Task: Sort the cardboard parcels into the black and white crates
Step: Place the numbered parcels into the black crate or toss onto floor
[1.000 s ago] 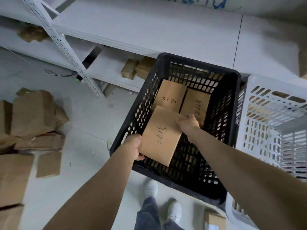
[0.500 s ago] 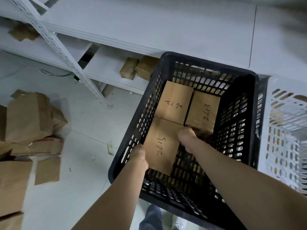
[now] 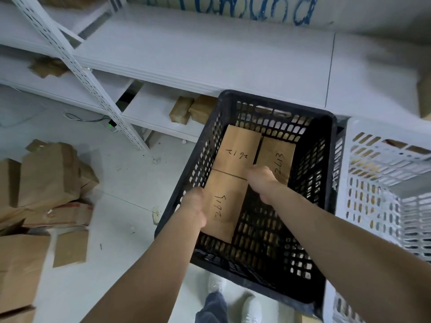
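White shelving (image 3: pixel 210 57) and a pale floor surround us, with loose parcels (image 3: pixel 51 178) heaped on the floor at left. The held parcel (image 3: pixel 224 201) sits low inside the black crate (image 3: pixel 268 285), along its left wall. Its long axis runs away from us, and its far end butts against the far-left parcel (image 3: pixel 240 148), which has the far-right parcel (image 3: pixel 277 155) beside it. Our left hand (image 3: pixel 194 206) clamps its fingers on the left long edge, and our right hand (image 3: pixel 261 180) curls on the far right corner. The parcel is flat and brown, with a handwritten number on top. The white crate (image 3: pixel 377 128) stands just to the right.
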The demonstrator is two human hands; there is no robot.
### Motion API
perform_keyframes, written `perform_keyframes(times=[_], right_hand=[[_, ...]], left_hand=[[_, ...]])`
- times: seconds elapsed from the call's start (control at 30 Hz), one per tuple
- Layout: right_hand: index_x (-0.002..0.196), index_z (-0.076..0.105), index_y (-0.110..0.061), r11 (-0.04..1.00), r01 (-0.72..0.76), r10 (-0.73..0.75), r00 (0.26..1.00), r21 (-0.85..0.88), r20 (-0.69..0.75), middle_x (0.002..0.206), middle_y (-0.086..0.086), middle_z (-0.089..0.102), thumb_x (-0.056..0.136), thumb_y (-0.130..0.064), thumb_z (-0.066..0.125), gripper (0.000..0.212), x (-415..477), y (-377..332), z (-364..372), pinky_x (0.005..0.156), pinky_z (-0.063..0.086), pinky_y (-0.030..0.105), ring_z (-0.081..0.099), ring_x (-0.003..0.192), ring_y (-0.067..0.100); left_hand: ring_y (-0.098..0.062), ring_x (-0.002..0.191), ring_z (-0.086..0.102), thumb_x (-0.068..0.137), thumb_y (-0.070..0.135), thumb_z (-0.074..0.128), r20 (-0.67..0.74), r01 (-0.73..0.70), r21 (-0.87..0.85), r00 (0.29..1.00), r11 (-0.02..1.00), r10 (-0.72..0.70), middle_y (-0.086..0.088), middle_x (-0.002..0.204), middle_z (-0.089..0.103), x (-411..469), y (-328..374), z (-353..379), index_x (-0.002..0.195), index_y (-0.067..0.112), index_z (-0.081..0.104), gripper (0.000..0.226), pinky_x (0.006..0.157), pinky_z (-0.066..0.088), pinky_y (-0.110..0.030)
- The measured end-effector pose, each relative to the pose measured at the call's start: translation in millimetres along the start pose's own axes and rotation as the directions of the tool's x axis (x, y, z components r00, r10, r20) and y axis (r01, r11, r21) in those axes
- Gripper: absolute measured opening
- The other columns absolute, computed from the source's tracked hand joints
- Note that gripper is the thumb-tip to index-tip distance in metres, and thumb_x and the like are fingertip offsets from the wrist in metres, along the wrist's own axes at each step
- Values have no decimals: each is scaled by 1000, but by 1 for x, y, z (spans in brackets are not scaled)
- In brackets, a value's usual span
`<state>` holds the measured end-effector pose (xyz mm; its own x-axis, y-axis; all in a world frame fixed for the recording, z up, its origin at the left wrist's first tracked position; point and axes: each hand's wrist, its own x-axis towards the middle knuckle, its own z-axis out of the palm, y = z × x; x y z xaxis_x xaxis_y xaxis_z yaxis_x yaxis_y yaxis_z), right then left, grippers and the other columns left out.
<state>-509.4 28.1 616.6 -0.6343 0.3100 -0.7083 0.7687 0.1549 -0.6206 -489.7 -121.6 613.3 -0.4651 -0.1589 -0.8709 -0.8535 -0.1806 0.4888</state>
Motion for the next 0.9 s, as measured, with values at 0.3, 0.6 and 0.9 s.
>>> perform_keyframes(times=[0.3, 0.6, 0.9], right_hand=[[127, 57, -17, 872, 452, -431, 891, 187, -142, 100, -12, 62, 93, -47, 49, 45, -104, -21, -83, 75, 42, 20, 55, 90, 6], [86, 60, -39, 656, 722, -528, 646, 218, -551, 83, -38, 63, 92, -53, 45, 22, -252, 16, -173, 78, 39, 11, 57, 88, -21], [109, 60, -32, 663, 734, -212, 375, 150, -902, 104, -23, 66, 81, -62, 47, 43, -379, 135, -174, 77, 44, 11, 59, 97, -11]], left_hand=[[-24, 107, 59, 90, 37, 57, 273, -541, 39, 815, 840, 512, -5, 112, 65, -117, 49, 59, 98, 17, 60, 21, 101, 43, -42], [-13, 106, 64, 88, 48, 55, 800, -808, -191, 201, 557, 565, 3, 102, 67, -268, 21, 121, 98, 21, 60, 29, 96, 47, -33], [-16, 108, 64, 60, 70, 58, 961, -741, -277, -221, 612, 167, 2, 102, 67, -355, -80, 106, 102, 20, 62, 66, 103, 45, -37]])
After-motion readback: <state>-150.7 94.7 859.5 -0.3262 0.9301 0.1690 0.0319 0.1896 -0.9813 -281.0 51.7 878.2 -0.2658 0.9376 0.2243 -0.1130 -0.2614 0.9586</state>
